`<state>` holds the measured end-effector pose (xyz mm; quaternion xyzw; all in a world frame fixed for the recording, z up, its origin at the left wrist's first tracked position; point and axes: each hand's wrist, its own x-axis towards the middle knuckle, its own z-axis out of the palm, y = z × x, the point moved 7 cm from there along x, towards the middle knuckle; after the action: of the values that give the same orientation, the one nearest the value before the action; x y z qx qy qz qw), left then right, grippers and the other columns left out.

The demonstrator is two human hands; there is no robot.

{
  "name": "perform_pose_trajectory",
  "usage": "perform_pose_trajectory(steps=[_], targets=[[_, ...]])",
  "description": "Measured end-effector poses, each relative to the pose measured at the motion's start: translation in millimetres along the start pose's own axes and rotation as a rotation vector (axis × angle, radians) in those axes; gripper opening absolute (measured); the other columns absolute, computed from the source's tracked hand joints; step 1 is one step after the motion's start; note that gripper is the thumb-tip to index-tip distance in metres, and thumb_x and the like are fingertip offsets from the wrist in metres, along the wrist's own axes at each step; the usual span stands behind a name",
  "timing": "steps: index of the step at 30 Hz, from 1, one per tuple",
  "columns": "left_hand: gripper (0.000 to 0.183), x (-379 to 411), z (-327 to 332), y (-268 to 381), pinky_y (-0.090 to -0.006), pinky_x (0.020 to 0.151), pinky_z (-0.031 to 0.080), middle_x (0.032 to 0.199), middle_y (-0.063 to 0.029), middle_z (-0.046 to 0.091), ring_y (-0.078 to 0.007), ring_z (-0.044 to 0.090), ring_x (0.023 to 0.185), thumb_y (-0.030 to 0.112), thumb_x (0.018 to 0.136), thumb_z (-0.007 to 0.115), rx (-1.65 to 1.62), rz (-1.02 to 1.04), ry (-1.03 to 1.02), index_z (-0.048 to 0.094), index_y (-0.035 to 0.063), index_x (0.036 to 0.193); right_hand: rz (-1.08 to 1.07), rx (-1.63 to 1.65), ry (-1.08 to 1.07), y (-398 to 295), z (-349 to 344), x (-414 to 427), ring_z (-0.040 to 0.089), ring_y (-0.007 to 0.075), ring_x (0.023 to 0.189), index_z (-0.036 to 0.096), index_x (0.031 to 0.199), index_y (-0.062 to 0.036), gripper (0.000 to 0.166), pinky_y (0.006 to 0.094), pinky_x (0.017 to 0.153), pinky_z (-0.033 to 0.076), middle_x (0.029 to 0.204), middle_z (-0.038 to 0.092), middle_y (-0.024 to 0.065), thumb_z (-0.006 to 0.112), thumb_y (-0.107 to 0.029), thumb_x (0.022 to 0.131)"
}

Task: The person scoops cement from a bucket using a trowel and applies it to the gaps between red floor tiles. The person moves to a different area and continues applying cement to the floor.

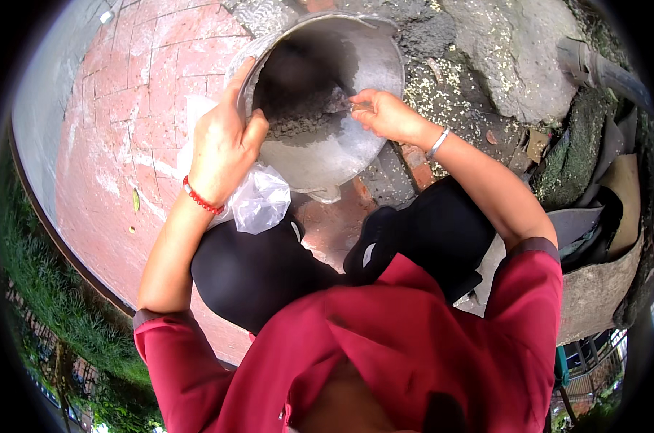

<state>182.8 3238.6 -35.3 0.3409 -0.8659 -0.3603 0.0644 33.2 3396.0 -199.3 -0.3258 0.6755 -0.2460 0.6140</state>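
A large round metal pot (327, 168) is tipped so that its mouth faces me, with dark, crumbly, wet-looking material (300, 122) along its lower inner wall. My left hand (226, 132) grips the pot's left rim, fingers outside and thumb at the edge. Inside the mouth, at the right, my right hand (378, 113) pinches the end of a small tool, perhaps a trowel or scraper, whose blade (337, 101) touches the dark material. A crumpled clear plastic bag (262, 199) lies below my left hand, against the pot's outside and my knee.
Red brick paving (143, 97) spreads to the left. A large grey rock (513, 54) and a dark pipe (603, 70) stand at the upper right. A container (597, 295) holding folded sheets is beside my right elbow. Small pale petals or flakes litter the ground right of the pot.
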Motion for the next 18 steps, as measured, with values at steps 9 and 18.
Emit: perform_pose_trajectory(steps=[9, 18], targets=[[0.043, 0.0, 3.5, 3.1, -0.0294, 0.076, 0.047, 0.093, -0.0145, 0.063, -0.0185, 0.058, 0.079, 0.003, 0.082, 0.051, -0.066, -0.123, -0.088, 0.047, -0.0043, 0.124, -0.31, -0.077, -0.077, -21.4, -0.5, 5.0, 0.063, 0.0253, 0.089, 0.054, 0.115, 0.0037, 0.036, 0.0342, 0.079, 0.049, 0.101, 0.065, 0.0178, 0.057, -0.019, 0.088], [0.039, -5.0, 3.0, -2.1, -0.0313, 0.074, 0.047, 0.092, -0.0148, 0.064, -0.0202, 0.059, 0.078, 0.004, 0.083, 0.052, -0.063, -0.103, -0.059, 0.049, -0.0053, 0.121, -0.182, 0.276, -0.326, -35.6, 15.6, 12.5, 0.052, 0.0069, 0.066, 0.053, 0.122, -0.0008, 0.04, 0.0216, 0.055, 0.043, 0.082, 0.06, 0.0028, 0.058, -0.025, 0.09]])
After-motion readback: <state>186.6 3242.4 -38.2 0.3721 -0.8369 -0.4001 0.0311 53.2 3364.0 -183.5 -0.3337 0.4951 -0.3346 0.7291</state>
